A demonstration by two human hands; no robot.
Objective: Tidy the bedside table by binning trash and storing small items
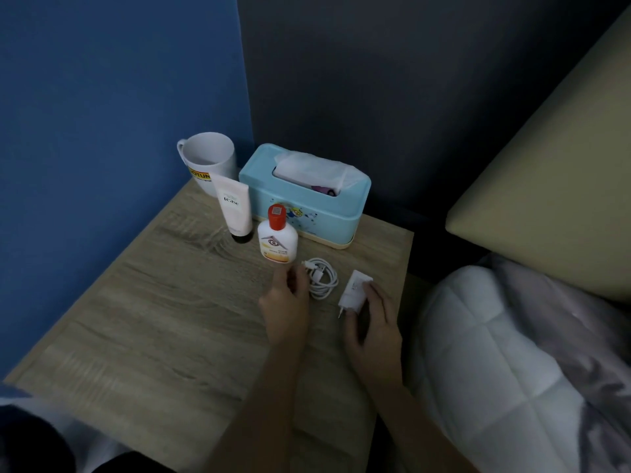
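On the wooden bedside table point(164, 302) lies a coiled white charging cable point(322, 278). My left hand point(285, 302) is at the coil's left side, its fingers curled around the plug end of the cable. My right hand point(370, 322) grips a white charger plug point(353, 291) just right of the coil, prongs pointing toward me. A white bottle with a red cap point(277, 238) stands just beyond my left hand. Behind it are a pale cream tube point(235, 208) standing on its cap and a white mug point(208, 162).
A light-blue tissue box point(307, 206) with a tissue sticking out stands at the table's back right corner, a small purple thing in its opening. A bed with a white quilt point(505, 343) and beige headboard point(553, 172) borders the table's right side. Blue wall on the left.
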